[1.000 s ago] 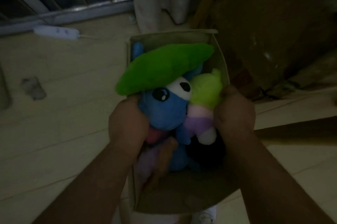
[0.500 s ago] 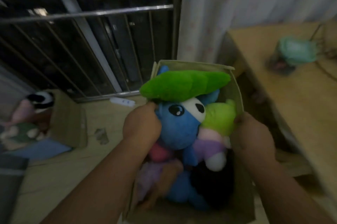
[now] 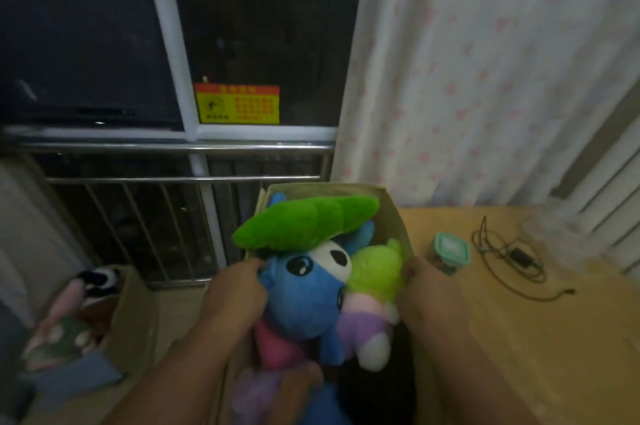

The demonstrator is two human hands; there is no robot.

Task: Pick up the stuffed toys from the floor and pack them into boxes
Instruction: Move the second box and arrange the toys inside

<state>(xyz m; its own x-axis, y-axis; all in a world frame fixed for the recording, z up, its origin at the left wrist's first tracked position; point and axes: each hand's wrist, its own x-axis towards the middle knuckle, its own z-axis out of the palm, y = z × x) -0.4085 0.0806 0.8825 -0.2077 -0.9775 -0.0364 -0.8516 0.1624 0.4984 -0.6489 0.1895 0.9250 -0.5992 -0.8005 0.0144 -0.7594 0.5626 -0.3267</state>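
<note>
Both hands hold the box (image 3: 394, 216) by its sides: my left hand (image 3: 235, 289) curls over the left rim against the blue toy (image 3: 301, 296), and my right hand (image 3: 433, 293) grips the right wall beside the pale green toy (image 3: 375, 272). I cannot tell whether the bottom rests on anything. The box is heaped above its rim, and the flat green toy (image 3: 304, 222) lies loose on top, overhanging the left edge. I judge that any tilt to the left would slide it off. Squeezing harder could buckle the cardboard. The table (image 3: 554, 338) is just to the right, and the jar (image 3: 452, 251) sits near my right hand, so a careless set-down could knock it or snag the cable (image 3: 509, 258).
</note>
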